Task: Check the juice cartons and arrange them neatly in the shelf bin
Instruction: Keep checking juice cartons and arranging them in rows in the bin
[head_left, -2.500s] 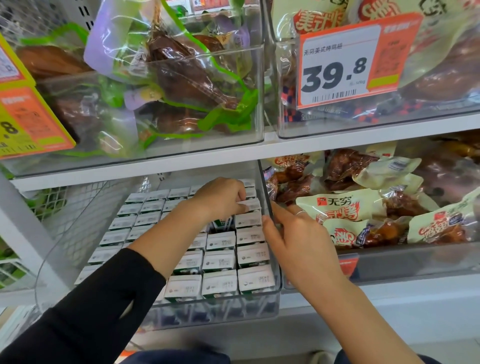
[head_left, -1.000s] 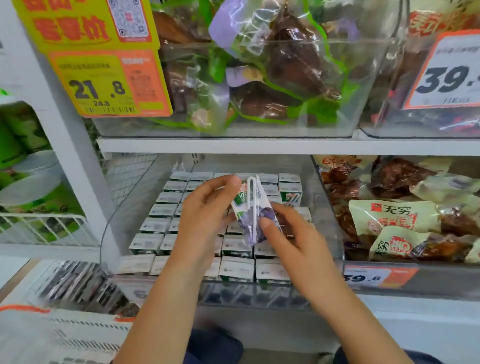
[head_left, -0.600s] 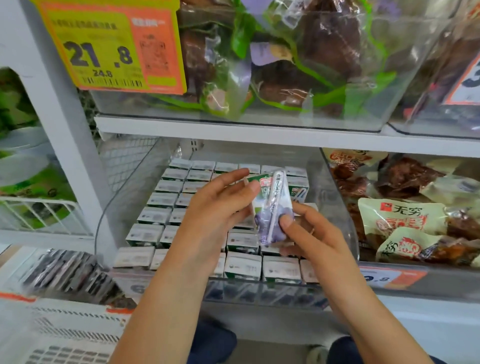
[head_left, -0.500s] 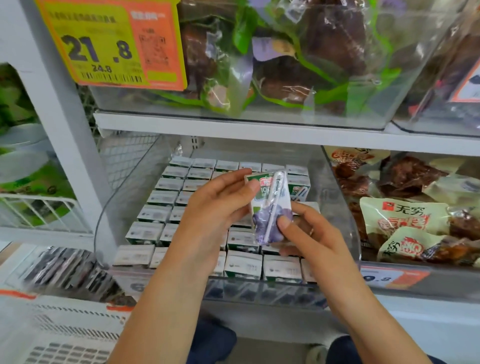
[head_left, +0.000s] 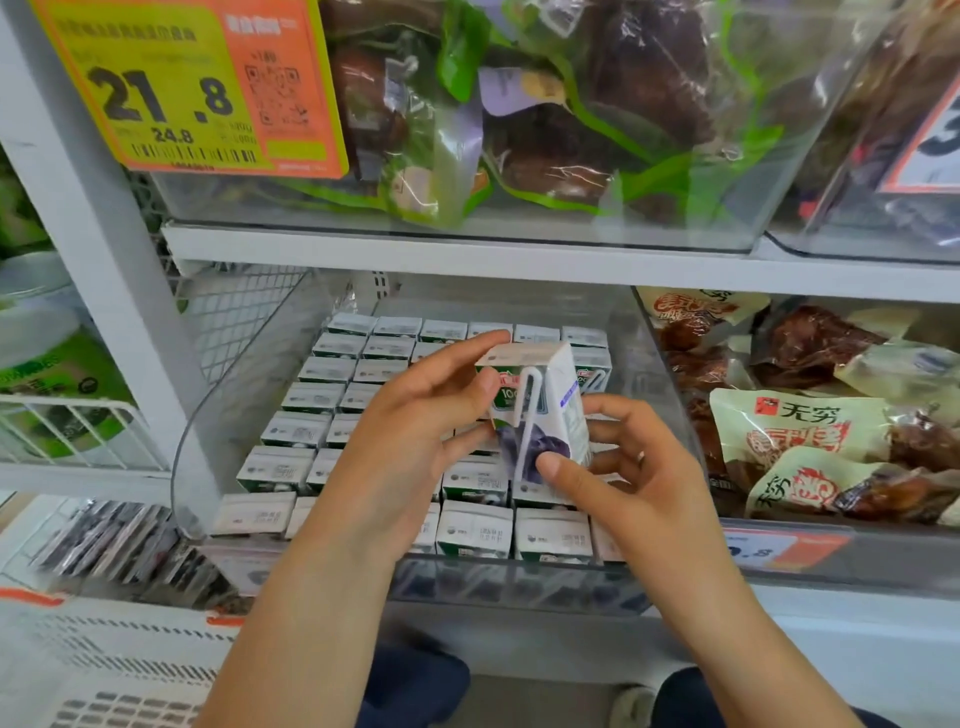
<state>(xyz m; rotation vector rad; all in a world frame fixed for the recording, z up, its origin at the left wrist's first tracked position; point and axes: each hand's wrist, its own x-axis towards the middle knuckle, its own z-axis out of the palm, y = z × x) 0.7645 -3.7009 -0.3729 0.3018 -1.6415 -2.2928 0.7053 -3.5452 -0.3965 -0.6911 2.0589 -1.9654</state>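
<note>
Above the shelf bin (head_left: 249, 364) – white shelving (head_left: 467, 254) around – both hands' fingers (head_left: 558, 465) grip one carton (head_left: 540, 405).

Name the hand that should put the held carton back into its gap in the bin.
Right, probably. The right hand pinches the juice carton low down, nearest the gap in the rows on the right side of the shelf bin. The left hand only holds its top and side.
</note>
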